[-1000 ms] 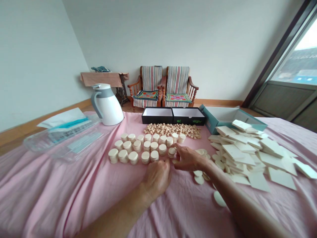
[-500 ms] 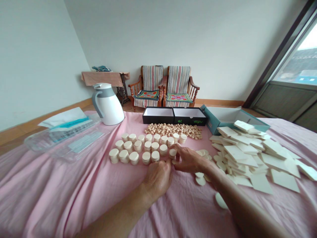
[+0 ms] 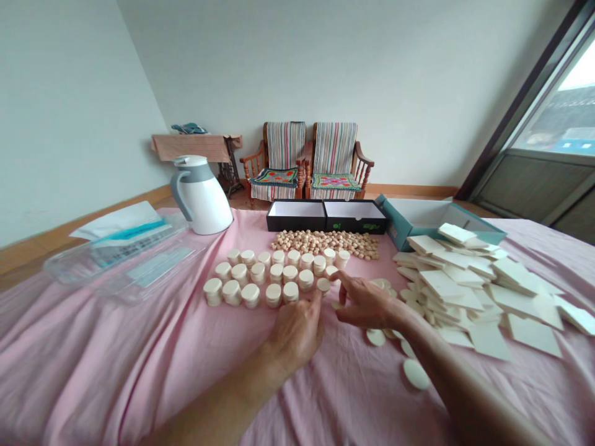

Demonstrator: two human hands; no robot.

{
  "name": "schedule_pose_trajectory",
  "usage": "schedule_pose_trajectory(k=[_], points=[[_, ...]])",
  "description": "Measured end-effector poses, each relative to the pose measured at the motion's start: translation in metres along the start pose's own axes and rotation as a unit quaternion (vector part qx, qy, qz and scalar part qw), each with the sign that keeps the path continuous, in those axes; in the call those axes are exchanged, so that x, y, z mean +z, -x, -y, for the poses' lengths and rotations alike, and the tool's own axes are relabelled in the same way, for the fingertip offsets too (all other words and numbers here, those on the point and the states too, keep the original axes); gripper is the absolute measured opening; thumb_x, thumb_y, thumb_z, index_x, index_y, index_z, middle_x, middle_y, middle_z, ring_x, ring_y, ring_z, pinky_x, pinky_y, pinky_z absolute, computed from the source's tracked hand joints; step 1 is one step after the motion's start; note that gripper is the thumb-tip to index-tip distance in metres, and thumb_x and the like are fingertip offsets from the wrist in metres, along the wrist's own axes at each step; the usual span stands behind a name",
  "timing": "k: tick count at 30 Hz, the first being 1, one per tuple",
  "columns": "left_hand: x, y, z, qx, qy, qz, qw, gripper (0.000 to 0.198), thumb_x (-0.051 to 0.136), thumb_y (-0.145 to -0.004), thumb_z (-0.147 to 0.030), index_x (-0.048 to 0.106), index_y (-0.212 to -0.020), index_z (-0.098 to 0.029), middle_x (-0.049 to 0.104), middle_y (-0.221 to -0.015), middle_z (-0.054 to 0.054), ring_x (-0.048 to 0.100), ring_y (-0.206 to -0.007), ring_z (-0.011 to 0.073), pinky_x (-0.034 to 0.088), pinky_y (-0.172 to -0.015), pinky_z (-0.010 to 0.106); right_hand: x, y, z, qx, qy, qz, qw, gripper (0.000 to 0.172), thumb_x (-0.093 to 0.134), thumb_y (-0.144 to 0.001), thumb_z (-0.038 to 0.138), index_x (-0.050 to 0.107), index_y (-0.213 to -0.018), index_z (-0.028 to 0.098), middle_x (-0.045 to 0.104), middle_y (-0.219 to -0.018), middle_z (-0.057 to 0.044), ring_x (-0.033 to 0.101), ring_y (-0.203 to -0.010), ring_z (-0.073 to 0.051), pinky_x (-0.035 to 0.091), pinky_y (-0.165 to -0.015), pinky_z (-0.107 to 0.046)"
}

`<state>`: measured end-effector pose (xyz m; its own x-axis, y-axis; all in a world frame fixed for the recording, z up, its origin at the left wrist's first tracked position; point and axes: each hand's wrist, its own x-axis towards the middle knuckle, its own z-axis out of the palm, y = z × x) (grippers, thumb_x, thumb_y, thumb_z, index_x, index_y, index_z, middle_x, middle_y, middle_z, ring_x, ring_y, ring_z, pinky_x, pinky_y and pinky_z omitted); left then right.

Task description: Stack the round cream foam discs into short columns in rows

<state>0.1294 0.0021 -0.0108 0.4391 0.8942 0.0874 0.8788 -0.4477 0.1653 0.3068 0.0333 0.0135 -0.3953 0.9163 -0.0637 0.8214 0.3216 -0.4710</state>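
Several short stacks of pale round wooden discs (image 3: 260,277) stand in rows on the pink cloth (image 3: 116,359). My left hand (image 3: 295,331) rests on the cloth just in front of the rightmost stack (image 3: 323,285), fingers curled, one fingertip up at that stack. My right hand (image 3: 367,302) hovers just right of it, fingers loosely bent, over loose discs (image 3: 385,286). More loose discs (image 3: 415,373) lie beside my right forearm. Whether either hand holds a disc is hidden.
A pile of small wooden beads (image 3: 325,241) lies behind the stacks, then two black boxes (image 3: 325,215) and a teal box (image 3: 418,220). Square pale tiles (image 3: 474,291) are heaped at right. A white jug (image 3: 199,195) and clear plastic tray (image 3: 121,257) sit left.
My right hand has drawn back slightly right from the rightmost stack, which now shows uncovered. My left hand stays in place, its fingertip raised toward that stack.
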Motion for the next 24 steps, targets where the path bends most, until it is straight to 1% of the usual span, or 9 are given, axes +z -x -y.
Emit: schedule_pose_trajectory(k=[4,9,12,14,17,19,21,24], points=[[-0.002,-0.001,0.000,0.000,0.009,0.005,1.000,0.049,0.041,-0.083,-0.014,0.032,-0.131,-0.018,0.070,-0.081,0.006,0.068,-0.074,0.0243,0.050,-0.062,0.030,-0.002,0.002,0.002,0.008,0.005,0.012,1.000,0.049,0.055,-0.065,0.018,0.048,-0.113,0.016,0.066,-0.080,-0.003,0.057,-0.072,-0.017,0.034,-0.063,-0.026],[-0.007,-0.002,-0.001,-0.013,0.007,0.011,1.000,0.041,0.042,-0.082,-0.013,0.041,-0.122,-0.018,0.070,-0.081,0.007,0.068,-0.075,0.0233,0.049,-0.064,0.029,-0.002,0.004,0.006,-0.005,0.011,0.026,1.000,0.044,0.053,-0.068,0.020,0.051,-0.111,0.017,0.066,-0.079,-0.004,0.057,-0.071,-0.017,0.034,-0.061,-0.025],[-0.008,-0.002,-0.002,-0.013,0.011,0.011,1.000,0.042,0.043,-0.081,-0.014,0.040,-0.123,-0.019,0.070,-0.081,0.006,0.068,-0.074,0.0227,0.049,-0.063,0.028,-0.003,0.003,0.003,-0.017,0.003,0.020,1.000,0.042,0.054,-0.066,0.019,0.053,-0.108,0.018,0.066,-0.077,-0.002,0.057,-0.068,-0.016,0.035,-0.060,-0.025],[-0.008,-0.002,-0.003,-0.018,0.008,0.013,1.000,0.041,0.044,-0.081,-0.014,0.040,-0.122,-0.018,0.069,-0.080,0.006,0.068,-0.074,0.0219,0.050,-0.064,0.028,-0.005,0.000,-0.001,-0.010,-0.004,-0.020,1.000,0.033,0.054,-0.067,0.019,0.057,-0.100,0.018,0.065,-0.077,-0.002,0.056,-0.067,-0.014,0.035,-0.060,-0.024],[-0.007,-0.002,-0.005,-0.023,-0.003,0.020,1.000,0.031,0.044,-0.082,-0.015,0.046,-0.113,-0.017,0.068,-0.080,0.006,0.067,-0.076,0.0211,0.050,-0.065,0.027,-0.009,-0.008,-0.008,-0.001,-0.005,-0.129,0.992,0.015,0.052,-0.070,0.020,0.058,-0.083,0.018,0.062,-0.078,-0.002,0.054,-0.067,-0.013,0.037,-0.061,-0.023],[-0.007,-0.001,-0.005,-0.017,-0.006,0.018,1.000,0.026,0.043,-0.083,-0.016,0.049,-0.108,-0.017,0.068,-0.080,0.007,0.067,-0.076,0.0220,0.050,-0.065,0.029,-0.010,-0.016,-0.011,-0.003,-0.001,-0.184,0.983,0.012,0.052,-0.070,0.019,0.057,-0.080,0.018,0.059,-0.079,-0.002,0.052,-0.067,-0.012,0.037,-0.062,-0.023],[-0.007,0.000,-0.006,-0.009,-0.003,0.010,1.000,0.024,0.042,-0.084,-0.017,0.050,-0.106,-0.017,0.068,-0.081,0.008,0.067,-0.075,0.0227,0.050,-0.064,0.030,-0.011,-0.023,-0.011,-0.014,0.011,-0.209,0.978,0.013,0.051,-0.069,0.017,0.057,-0.080,0.018,0.058,-0.078,-0.003,0.052,-0.069,-0.013,0.038,-0.062,-0.023],[-0.007,0.000,-0.006,-0.003,0.006,0.000,1.000,0.021,0.042,-0.084,-0.017,0.053,-0.102,-0.017,0.069,-0.082,0.007,0.067,-0.075,0.0221,0.050,-0.064,0.030,-0.008,-0.034,-0.009,-0.041,0.038,-0.213,0.976,0.011,0.051,-0.068,0.016,0.057,-0.077,0.016,0.056,-0.075,-0.004,0.051,-0.071,-0.014,0.037,-0.061,-0.023]])
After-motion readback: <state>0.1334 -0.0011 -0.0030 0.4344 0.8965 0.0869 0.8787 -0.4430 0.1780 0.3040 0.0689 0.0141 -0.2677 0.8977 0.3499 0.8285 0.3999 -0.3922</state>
